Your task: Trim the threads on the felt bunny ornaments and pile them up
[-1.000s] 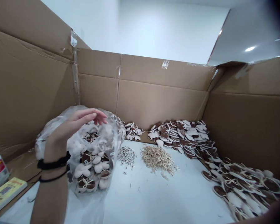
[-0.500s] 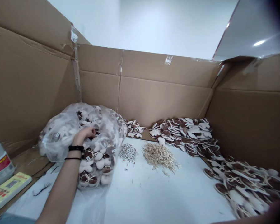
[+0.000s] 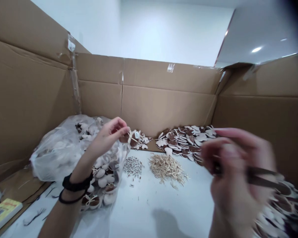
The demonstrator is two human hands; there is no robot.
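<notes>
My left hand (image 3: 106, 135) pinches a small brown-and-white ornament (image 3: 132, 138) with a string bow, held up just above the clear plastic bag (image 3: 62, 148) full of the same pieces. My right hand (image 3: 235, 175) is raised close to the camera and blurred by motion; its fingers are closed round a dark thin tool (image 3: 260, 176) that looks like scissors. Two black bands sit on my left wrist.
Tall cardboard walls (image 3: 164, 99) surround a white work surface (image 3: 154, 208). On it lie a pile of tan string bits (image 3: 166, 167), a smaller pile of tags (image 3: 133, 165), and rows of ornaments (image 3: 186, 140) along the back and right. A yellow device (image 3: 2, 213) lies at the left.
My left hand has come out of the bag holding one ornament and lifted it. My right hand has entered the view at the right with the dark tool.
</notes>
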